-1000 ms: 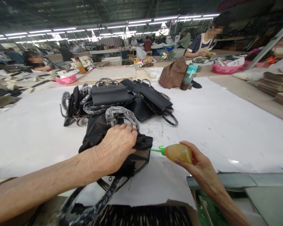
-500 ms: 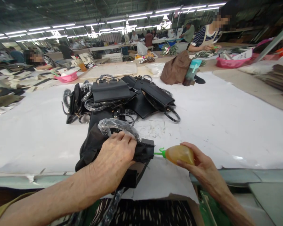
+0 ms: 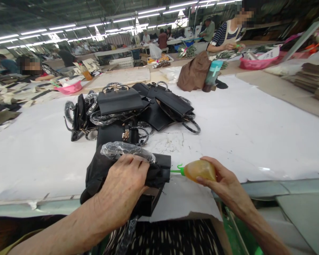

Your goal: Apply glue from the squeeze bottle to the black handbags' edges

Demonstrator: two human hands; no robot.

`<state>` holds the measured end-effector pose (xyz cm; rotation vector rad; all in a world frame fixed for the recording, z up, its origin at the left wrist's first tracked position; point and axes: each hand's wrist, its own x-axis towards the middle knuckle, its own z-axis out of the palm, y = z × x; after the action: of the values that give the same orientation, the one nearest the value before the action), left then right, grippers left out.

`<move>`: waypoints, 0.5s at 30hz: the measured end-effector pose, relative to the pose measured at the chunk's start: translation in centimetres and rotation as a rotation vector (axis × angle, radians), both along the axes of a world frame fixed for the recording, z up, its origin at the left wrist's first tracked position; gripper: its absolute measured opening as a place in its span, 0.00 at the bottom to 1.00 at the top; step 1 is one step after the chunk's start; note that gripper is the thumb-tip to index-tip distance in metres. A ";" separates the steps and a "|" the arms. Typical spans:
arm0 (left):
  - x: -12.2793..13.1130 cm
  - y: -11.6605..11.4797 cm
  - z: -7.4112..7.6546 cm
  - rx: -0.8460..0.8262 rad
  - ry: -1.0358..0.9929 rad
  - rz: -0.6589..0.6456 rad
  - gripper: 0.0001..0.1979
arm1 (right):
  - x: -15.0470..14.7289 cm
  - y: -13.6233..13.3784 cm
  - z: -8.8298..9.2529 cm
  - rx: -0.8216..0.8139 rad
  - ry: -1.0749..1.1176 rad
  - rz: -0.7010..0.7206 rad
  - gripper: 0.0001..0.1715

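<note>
My left hand (image 3: pixel 129 179) grips a black handbag (image 3: pixel 162 164) near the table's front edge, fingers closed over its upper part beside a plastic-wrapped handle (image 3: pixel 127 149). In my right hand (image 3: pixel 220 175) is a squeeze bottle (image 3: pixel 199 170) of amber liquid, lying sideways with its thin green nozzle pointing left. The nozzle tip meets the edge of the handbag; whether it touches or sits just inside I cannot tell. My left fingertips are partly hidden behind the hand.
Several black handbags (image 3: pixel 122 101) with wrapped handles lie piled beyond my hands on the white-covered table (image 3: pixel 255 141). Farther back are a brown cloth bundle (image 3: pixel 194 72), a teal-lidded bottle (image 3: pixel 214 74) and pink baskets (image 3: pixel 71 86). A co-worker in stripes (image 3: pixel 223 37) stands at the back right.
The view has shifted slightly, so most things sit a little farther left. Both hands keep their holds, and the nozzle stays at the handbag's edge.
</note>
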<state>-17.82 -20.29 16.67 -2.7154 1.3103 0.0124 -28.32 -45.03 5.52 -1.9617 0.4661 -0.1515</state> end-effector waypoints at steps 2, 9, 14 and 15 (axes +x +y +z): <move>-0.2 0.0 -0.1 0.004 0.008 0.001 0.09 | -0.1 0.0 -0.1 0.038 -0.003 -0.001 0.33; -0.5 -0.2 -0.4 0.022 0.067 0.043 0.13 | -0.4 0.5 0.7 0.026 0.043 0.015 0.33; -0.8 -0.1 -0.7 0.024 0.077 0.071 0.15 | -0.4 0.4 0.7 0.048 0.060 0.041 0.33; -0.9 0.0 -0.7 0.022 0.078 0.071 0.15 | -0.3 0.3 0.6 0.048 0.061 0.046 0.33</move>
<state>-18.69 -20.32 15.96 -2.7675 1.2244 0.1393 -28.65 -44.69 6.14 -1.9327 0.4598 -0.0509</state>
